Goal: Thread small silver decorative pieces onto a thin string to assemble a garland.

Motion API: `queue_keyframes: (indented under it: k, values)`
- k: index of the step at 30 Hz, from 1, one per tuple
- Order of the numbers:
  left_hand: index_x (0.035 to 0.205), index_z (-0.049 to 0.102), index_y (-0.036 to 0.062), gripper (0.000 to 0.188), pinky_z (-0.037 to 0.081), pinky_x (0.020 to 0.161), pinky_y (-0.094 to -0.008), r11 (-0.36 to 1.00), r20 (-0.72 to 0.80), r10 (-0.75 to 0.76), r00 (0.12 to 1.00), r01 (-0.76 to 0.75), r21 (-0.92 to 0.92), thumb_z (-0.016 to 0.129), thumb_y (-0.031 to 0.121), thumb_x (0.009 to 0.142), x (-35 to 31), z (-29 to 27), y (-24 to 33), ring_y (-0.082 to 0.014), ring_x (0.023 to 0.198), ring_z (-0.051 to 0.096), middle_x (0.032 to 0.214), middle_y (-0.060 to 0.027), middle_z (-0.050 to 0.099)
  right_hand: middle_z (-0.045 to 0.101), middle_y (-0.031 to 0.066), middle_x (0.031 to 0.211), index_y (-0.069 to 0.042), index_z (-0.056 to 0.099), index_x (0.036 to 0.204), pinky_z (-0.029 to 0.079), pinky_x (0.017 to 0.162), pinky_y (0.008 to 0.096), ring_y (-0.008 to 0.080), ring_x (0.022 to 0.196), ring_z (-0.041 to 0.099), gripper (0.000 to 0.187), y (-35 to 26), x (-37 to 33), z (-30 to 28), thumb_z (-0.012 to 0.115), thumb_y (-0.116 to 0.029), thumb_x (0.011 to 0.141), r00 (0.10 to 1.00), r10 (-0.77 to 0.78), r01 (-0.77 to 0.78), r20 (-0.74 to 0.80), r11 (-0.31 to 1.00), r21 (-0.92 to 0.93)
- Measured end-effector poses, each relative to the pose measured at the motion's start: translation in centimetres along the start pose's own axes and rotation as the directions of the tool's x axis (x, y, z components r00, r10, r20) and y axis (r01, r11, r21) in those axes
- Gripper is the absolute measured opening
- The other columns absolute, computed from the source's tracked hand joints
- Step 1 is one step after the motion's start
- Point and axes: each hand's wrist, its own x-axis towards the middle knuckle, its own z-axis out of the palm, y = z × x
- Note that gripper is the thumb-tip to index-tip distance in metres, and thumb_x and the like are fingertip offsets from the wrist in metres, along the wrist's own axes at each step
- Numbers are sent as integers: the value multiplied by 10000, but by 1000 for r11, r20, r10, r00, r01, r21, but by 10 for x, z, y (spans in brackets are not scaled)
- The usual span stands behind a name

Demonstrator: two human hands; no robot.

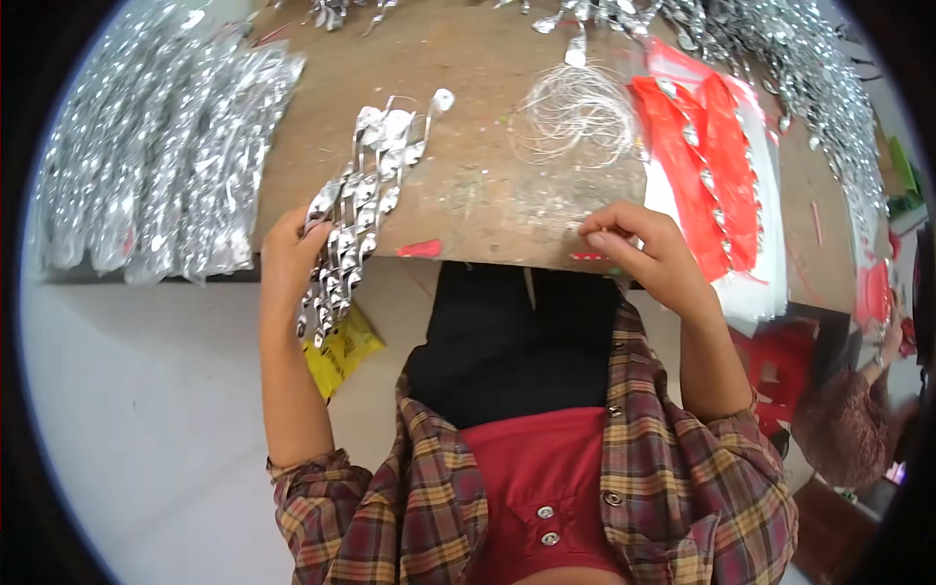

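Note:
My left hand (pixel 292 255) is closed round a bundle of shiny silver twisted strips (pixel 366 200) at the table's front edge. The strips fan out over the wood, and their lower ends hang past the edge. Near the same edge, to the right, my right hand (pixel 639 249) has thumb and forefinger pinched together; whatever is between them is too small to make out. A small red piece (pixel 588 256) lies just beneath those fingertips. Beyond this hand sits a loose coil of thin whitish cord (pixel 577 115).
Clear bags of silver strips (pixel 166 156) cover the table's left side. Red plastic sheets (pixel 704 171) with silver twists lie on white bags at right. More silver strips (pixel 770 58) heap at the far right. A red scrap (pixel 419 249) lies near the edge. Another person's arm (pixel 863 380) shows at right.

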Motion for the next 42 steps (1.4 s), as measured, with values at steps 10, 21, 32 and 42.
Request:
queue_keyframes:
  k: [10, 21, 32, 42]
  values:
    - [1062, 583, 5, 288, 400, 682, -263, 988, -98, 133, 986, -124, 96, 506, 212, 877, -23, -11, 60, -129, 748, 494, 820, -67, 536, 611, 24, 745, -96, 614, 808, 376, 620, 329, 203, 662, 581, 37, 36, 51, -31, 608, -128, 789, 888, -458, 271, -44, 598, -755]
    - [1085, 559, -1, 244, 358, 546, -175, 762, 237, 50, 970, 117, -637, 492, 174, 930, -80, 40, 126, -29, 621, 430, 744, 21, 490, 513, 17, 666, -101, 549, 762, 368, 656, 319, 180, 624, 550, 24, 53, 75, -27, 563, -107, 743, 826, -522, 386, 214, 246, -889]
    - [1103, 552, 9, 288, 373, 584, -180, 665, 351, 121, 929, 186, -723, 523, 235, 927, -80, 79, 124, -40, 663, 464, 766, 18, 515, 526, 42, 772, -88, 501, 781, 376, 727, 356, 209, 724, 529, 179, 15, 23, 34, 602, -24, 648, 754, -642, 558, 136, 518, -649]
    - [1193, 521, 11, 323, 413, 623, -196, 672, 369, 142, 918, 184, -717, 549, 143, 900, -90, 91, 133, -58, 714, 499, 865, -11, 528, 589, 65, 783, -39, 468, 978, 442, 657, 228, 104, 715, 552, 102, -11, -1, 30, 525, -69, 899, 997, -8, 60, -81, 746, 663]
